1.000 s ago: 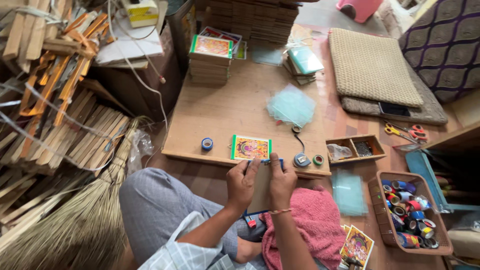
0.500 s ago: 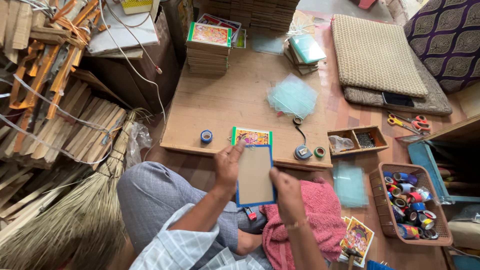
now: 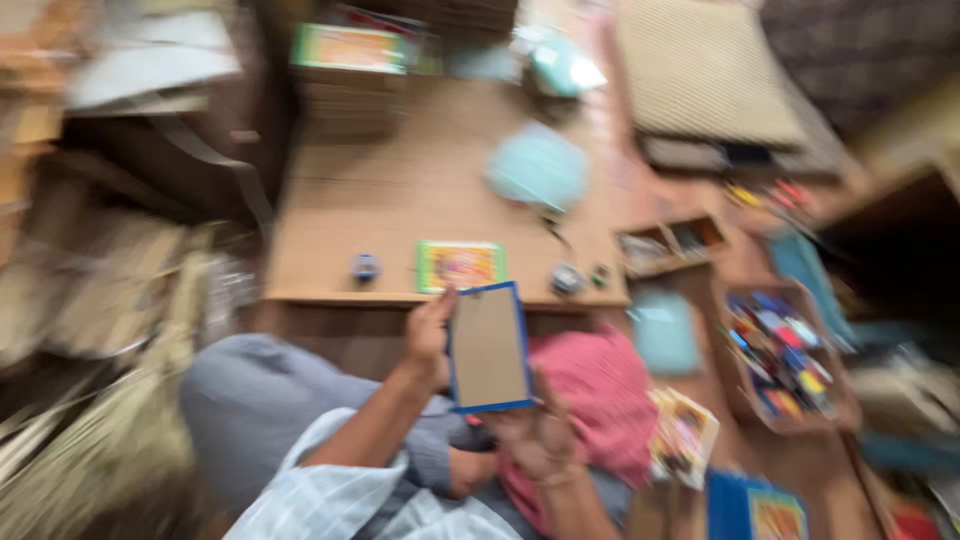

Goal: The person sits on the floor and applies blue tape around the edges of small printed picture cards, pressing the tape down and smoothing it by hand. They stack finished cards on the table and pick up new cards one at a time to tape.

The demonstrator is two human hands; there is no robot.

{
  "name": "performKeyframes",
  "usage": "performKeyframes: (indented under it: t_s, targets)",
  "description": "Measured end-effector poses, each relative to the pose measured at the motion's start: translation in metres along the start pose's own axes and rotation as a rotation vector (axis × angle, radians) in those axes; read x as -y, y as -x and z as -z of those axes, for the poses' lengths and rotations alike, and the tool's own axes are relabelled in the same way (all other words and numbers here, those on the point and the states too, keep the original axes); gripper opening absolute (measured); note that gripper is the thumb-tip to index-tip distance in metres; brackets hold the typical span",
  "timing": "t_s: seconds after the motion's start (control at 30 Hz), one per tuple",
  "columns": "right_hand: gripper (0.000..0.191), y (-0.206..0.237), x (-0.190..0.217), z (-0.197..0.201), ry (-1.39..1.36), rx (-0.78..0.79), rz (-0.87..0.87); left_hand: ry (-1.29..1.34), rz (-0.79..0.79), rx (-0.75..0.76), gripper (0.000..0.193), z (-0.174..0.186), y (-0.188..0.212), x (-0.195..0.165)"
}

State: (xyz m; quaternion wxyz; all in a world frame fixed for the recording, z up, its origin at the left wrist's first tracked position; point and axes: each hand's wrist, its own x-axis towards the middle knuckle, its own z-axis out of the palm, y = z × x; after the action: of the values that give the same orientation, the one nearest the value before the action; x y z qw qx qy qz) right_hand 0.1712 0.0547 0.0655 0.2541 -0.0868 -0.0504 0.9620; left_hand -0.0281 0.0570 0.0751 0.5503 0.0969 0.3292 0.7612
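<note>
- Far left, at about nine o'clock from the person: a heap of pale sticks or straw — too smeared by blur to tell more.
- Grey-clad knee at the lower left, with a pale striped sleeve below it.
- Low brown board ahead of the person. Near its front edge stand a small dark spool and a bright picture card lying flat; a stack of similar cards sits at eleven o'clock, far side.
- Left hand: fingers curled round the left long edge of the blue-edged panel, thumb toward its face. A firm hold, as far as the blur allows.
- The panel itself is raised above the lap, just short of the board's front edge. It is a plain tan rectangle with a blue border; its long axis runs twelve to six o'clock, leaning slightly.
- Right hand: at the panel's lower corner, at five o'clock from its middle, apparently supporting it — whether the fingers pinch it or only rest beneath I cannot tell.
- Both hands are at the panel; the left has the clearer hold.
- Pink cloth over the right knee, at three o'clock from the panel.
- Further right: a pale teal tuft, a small divided tray and a box of coloured reels.
</note>
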Motion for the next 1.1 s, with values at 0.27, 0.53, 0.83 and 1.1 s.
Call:
performKeyframes:
  t_s: [0.27, 0.53, 0.83, 1.1]
  targets:
    - [0.075, 0.049, 0.027, 0.03, 0.079, 0.098, 0.124, -0.16, 0.075, 0.313, 0.047, -0.041, 0.01, 0.055]
    - [0.071, 0.087, 0.034, 0.04, 0.122, 0.013, 0.185, -0.304, 0.173, 0.199, 0.014, -0.053, 0.011, 0.076]
    - [0.063, 0.095, 0.049, 0.055, 0.597, -0.228, 0.338, -1.031, -0.534, 0.593, 0.013, -0.12, 0.059, 0.04]
    - [0.046, 0.147, 0.08, 0.024, 0.669, -0.288, -0.121, -1.185, -1.204, 1.572, 0.023, -0.16, 0.106, 0.061]
